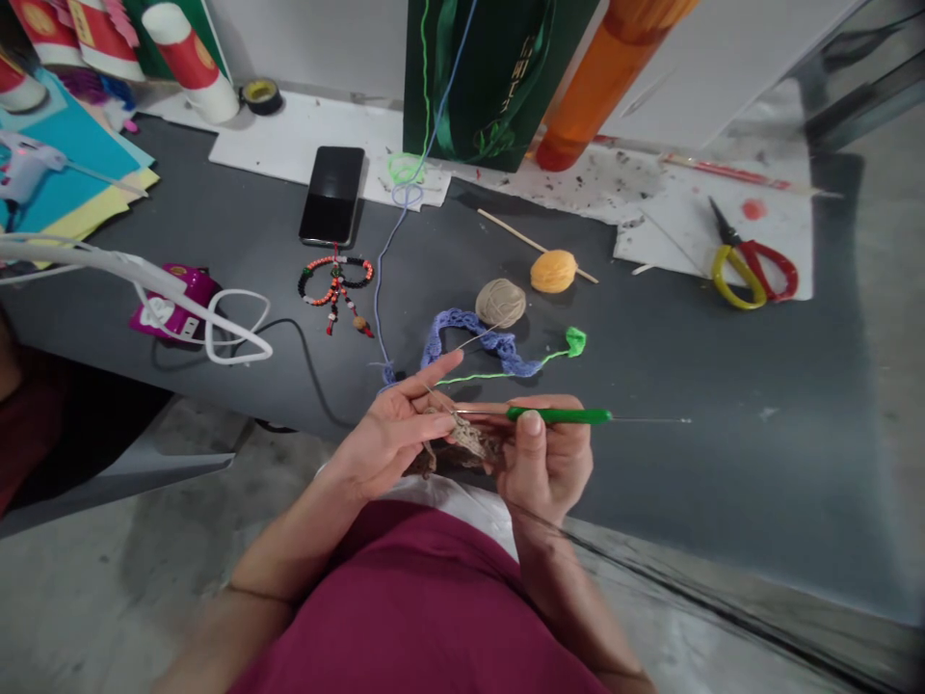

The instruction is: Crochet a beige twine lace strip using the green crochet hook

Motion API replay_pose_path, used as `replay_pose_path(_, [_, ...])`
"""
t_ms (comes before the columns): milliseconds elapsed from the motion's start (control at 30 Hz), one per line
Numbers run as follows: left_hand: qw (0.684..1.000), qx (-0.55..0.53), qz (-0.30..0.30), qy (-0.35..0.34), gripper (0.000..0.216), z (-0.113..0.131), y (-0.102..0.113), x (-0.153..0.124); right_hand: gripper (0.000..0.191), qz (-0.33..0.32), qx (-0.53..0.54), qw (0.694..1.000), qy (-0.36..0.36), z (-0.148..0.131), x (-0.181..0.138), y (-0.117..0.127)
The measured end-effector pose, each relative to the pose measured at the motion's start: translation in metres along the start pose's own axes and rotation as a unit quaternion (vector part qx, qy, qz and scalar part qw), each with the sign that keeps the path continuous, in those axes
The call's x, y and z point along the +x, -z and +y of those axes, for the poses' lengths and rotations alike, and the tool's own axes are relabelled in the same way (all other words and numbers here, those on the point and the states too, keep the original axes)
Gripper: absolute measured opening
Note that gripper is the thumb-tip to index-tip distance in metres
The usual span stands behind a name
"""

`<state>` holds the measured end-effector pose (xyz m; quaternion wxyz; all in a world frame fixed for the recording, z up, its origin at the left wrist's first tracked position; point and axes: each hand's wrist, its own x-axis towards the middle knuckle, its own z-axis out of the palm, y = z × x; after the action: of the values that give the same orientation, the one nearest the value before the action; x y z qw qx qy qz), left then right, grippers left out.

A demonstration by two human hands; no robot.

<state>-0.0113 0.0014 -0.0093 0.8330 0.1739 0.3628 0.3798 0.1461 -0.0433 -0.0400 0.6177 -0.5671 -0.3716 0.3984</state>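
The left hand (383, 439) is raised with its fingers (434, 372) spread and extended toward the table; whether its thumb pinches the work cannot be told. A thin strand of yarn crosses these fingers. The right hand (541, 463) holds a slim, green-handled crochet hook (556, 415) with its fingers curled around the handle and its thumb (531, 424) pressed on top. Thin metal shaft shows at both ends of the handle, and the left end reaches the tan crocheted piece (466, 443), which sits between the hands at the table's near edge. The hook's tip lies at the upper edge of this piece. Both forearms angle up and inward from a maroon shirt (405, 588), bringing the hands close together. On the grey table (686, 482) beyond lie a ball of tan yarn (500, 303), a ball of orange yarn (553, 271), and a periwinkle-blue crocheted strip (469, 342) ending in a bright green tip (575, 341). Farther off are a red-and-black beaded ornament (336, 289), a black smartphone (331, 196), and scissors with red and yellow handles (752, 272).
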Motion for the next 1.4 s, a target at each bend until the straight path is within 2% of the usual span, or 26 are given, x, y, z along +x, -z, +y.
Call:
replay_pose_path(200, [0.999, -0.005, -0.039, 0.016, 0.062, 0.001, -0.005, -0.001, 0.02, -0.041, 0.162, 0.978, -0.122, -0.013, 0.008, -0.013])
replay_pose_path(367, [0.998, 0.045, -0.002, -0.04, 0.065, -0.004, -0.007, -0.003, 0.028, -0.046, 0.205, 0.969, -0.131, -0.014, 0.006, -0.025])
replay_pose_path(500, [0.993, 0.08, -0.001, -0.083, 0.071, -0.007, -0.006, -0.002, 0.027, -0.032, 0.18, 0.977, -0.111, -0.016, 0.007, -0.025])
replay_pose_path(667, [0.988, 0.081, 0.031, -0.126, 0.059, -0.007, -0.008, -0.001, 0.022, -0.035, 0.135, 0.988, -0.067, -0.013, 0.009, -0.018])
replay_pose_path(800, [0.983, 0.114, 0.028, -0.142, 0.057, -0.007, -0.01, -0.002, 0.014, -0.062, 0.078, 0.994, -0.037, -0.007, 0.009, -0.011])
replay_pose_path(1000, [0.95, 0.199, 0.06, -0.232, 0.054, -0.008, -0.012, -0.009, 0.009, -0.098, 0.06, 0.993, -0.004, -0.015, 0.01, -0.008])
replay_pose_path(1067, [0.941, 0.213, 0.073, -0.253, 0.055, -0.011, -0.01, -0.01, 0.016, -0.121, 0.051, 0.991, -0.012, -0.019, 0.011, -0.008])
replay_pose_path(1167, [0.931, 0.195, 0.092, -0.295, 0.055, -0.017, -0.008, -0.01, 0.023, -0.155, 0.032, 0.987, -0.022, -0.023, 0.012, -0.008])
replay_pose_path(1267, [0.93, 0.149, 0.105, -0.318, 0.052, -0.021, -0.01, -0.01, 0.022, -0.154, 0.024, 0.988, -0.023, -0.025, 0.011, -0.006])
replay_pose_path(1400, [0.929, 0.088, 0.117, -0.34, 0.06, -0.019, -0.018, -0.015, 0.02, -0.154, 0.0, 0.988, -0.03, -0.027, 0.008, 0.001])
